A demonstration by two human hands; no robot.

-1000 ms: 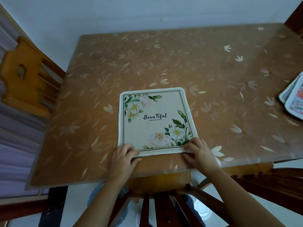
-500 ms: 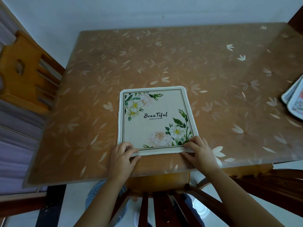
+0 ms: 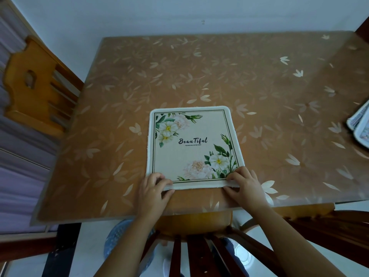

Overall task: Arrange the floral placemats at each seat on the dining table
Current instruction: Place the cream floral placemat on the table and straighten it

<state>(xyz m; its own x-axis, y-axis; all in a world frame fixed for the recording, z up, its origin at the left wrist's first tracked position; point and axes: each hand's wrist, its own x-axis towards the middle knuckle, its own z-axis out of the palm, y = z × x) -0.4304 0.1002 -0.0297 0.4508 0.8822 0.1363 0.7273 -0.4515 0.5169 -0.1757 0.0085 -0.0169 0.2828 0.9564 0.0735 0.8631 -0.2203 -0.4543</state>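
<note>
Brown table [image 3: 199, 76] with a leaf print fills the view. One flower mat [image 3: 191, 148] lies flat near its front edge. The left hand [image 3: 153, 192] pinches the mat's near left corner and the right hand [image 3: 246, 188] pinches the near right corner. More mats [image 3: 361, 128] sit at the table's right edge. A wooden chair [image 3: 34, 86] stands at the left.

- A cream square fabric placemat [image 3: 191, 144], printed with white flowers, green leaves and "BeauTiful", lies flat on the brown leaf-patterned dining table [image 3: 219, 72], close to its near edge. The left hand [image 3: 153, 190] and right hand [image 3: 245, 186] pinch its near corners.
- More white-rimmed placemats [image 3: 359, 126] overlap at the table's right edge, partly cut off.
</note>
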